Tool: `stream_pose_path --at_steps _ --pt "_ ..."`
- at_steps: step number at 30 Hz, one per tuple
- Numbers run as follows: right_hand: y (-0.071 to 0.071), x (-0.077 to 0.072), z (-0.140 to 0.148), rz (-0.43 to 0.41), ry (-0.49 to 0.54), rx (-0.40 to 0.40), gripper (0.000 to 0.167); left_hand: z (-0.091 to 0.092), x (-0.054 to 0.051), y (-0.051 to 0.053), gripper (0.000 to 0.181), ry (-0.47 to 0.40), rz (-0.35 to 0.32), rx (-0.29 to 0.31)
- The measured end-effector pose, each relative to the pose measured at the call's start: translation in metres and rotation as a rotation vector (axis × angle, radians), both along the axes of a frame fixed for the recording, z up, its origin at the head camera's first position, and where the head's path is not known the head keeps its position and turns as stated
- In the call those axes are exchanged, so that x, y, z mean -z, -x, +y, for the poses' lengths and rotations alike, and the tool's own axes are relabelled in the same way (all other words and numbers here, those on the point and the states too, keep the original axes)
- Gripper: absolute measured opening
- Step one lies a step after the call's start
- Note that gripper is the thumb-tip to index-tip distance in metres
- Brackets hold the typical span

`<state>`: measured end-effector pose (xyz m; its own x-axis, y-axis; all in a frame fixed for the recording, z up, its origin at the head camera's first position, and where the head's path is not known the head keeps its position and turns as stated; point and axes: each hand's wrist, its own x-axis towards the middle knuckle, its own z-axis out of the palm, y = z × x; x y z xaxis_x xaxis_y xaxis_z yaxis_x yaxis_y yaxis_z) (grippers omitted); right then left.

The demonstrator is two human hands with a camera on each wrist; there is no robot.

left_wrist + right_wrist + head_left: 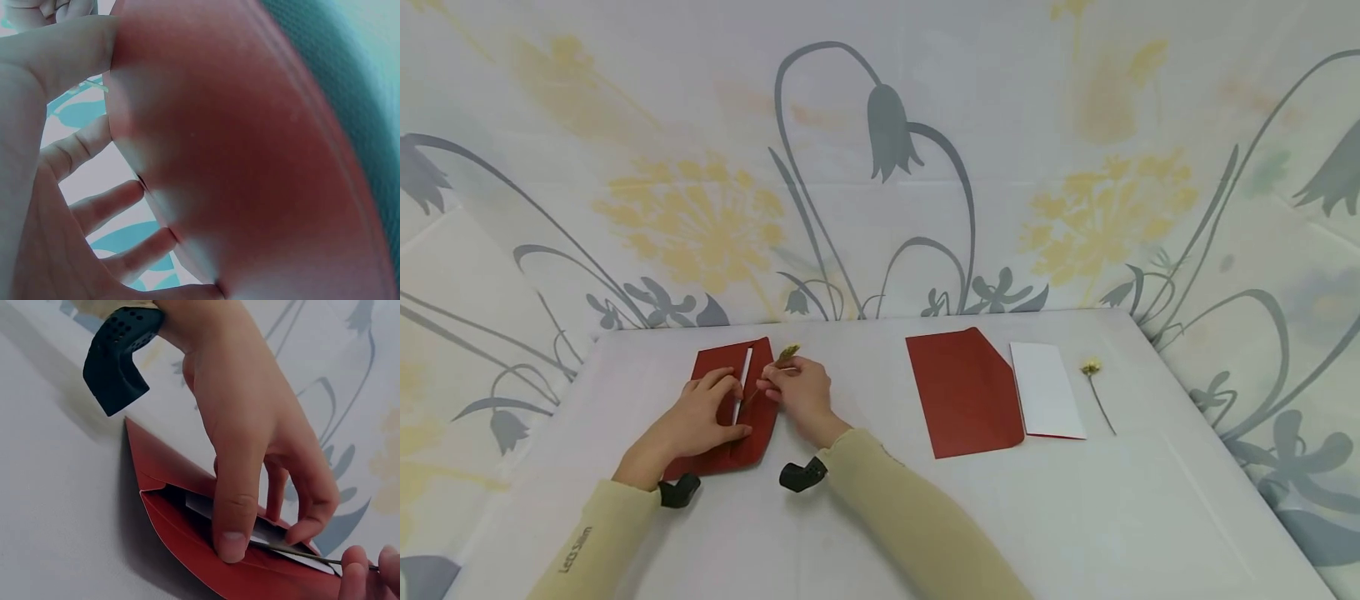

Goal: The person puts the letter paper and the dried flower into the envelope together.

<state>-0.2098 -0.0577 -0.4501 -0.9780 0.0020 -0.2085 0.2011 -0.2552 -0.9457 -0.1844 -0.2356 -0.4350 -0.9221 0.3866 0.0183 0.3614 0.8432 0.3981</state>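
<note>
A red envelope (763, 433) lies at the left, a white card (747, 363) showing in its opening. My left hand (700, 417) grips it across the opening; in the right wrist view the thumb of that hand (240, 419) lies over the front edge, the bent fingers behind. The left wrist view shows fingertips of the left hand (56, 181) against the envelope's edge (237, 137). My right hand (805, 396) pinches a dried flower (788, 352) just below its head, and the stem (300, 552) slants down into the opening. How deep it goes is hidden.
Right of centre lies another red envelope (966, 396), flap side to the right. Beside it are a white folded card (1047, 390) and a dried yellow flower (1092, 367) on a thin stem. A flower-patterned cloth (827, 167) hangs behind the white table (865, 533).
</note>
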Motion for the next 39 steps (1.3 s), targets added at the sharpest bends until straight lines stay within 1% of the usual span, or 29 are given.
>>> stream_pose_path --at_steps 3,5,8,11,13,17,19,22,25,28,30,32,35,39 --pt "0.001 0.002 0.002 0.021 0.009 0.027 0.007 0.001 0.0 0.0 0.042 0.0 0.0 0.003" --pt "0.001 0.003 0.003 0.027 0.02 0.018 0.008 0.001 -0.001 0.0 0.042 0.002 -0.001 0.001" --pt "0.0 0.005 0.001 0.02 0.029 -0.039 0.009 0.002 -0.002 0.0 0.043 0.005 0.001 0.002" --pt "-0.002 0.006 -0.002 -0.004 0.009 -0.1 0.008 0.001 -0.002 0.0 0.044 0.004 -0.002 0.007" --pt "-0.003 0.006 -0.005 -0.01 -0.033 -0.124 0.008 0.001 -0.002 0.0 0.044 0.005 -0.006 0.012" --pt "-0.005 0.006 -0.008 -0.019 -0.119 -0.127 0.006 0.0 -0.002 0.0 0.044 0.005 -0.017 0.013" --pt "-0.005 0.007 -0.01 -0.018 -0.143 -0.127 0.006 0.0 -0.001 0.0 0.044 0.005 -0.018 0.01" --pt "-0.005 0.009 -0.012 0.0 -0.188 -0.136 0.006 -0.001 0.0 0.0 0.044 -0.001 -0.014 0.012" --pt "-0.004 0.012 -0.014 0.054 -0.277 -0.171 0.008 -0.001 0.0 -0.001 0.044 0.0 -0.01 0.018" --pt "-0.002 0.014 -0.016 0.104 -0.369 -0.217 0.014 0.0 0.0 -0.001 0.046 0.007 -0.01 0.023" --pt "-0.002 0.015 -0.017 0.12 -0.403 -0.242 0.017 0.0 0.0 -0.001 0.048 0.008 -0.013 0.017" --pt "-0.001 0.014 -0.019 0.119 -0.427 -0.257 0.018 0.001 0.0 -0.001 0.049 0.002 -0.02 0.008" --pt "0.0 0.012 -0.02 0.113 -0.493 -0.285 0.016 0.001 0.001 -0.002 0.048 -0.004 -0.031 -0.011" --pt "0.001 0.01 -0.021 0.103 -0.584 -0.331 0.018 0.001 0.0 -0.002 0.046 0.004 -0.037 -0.019"
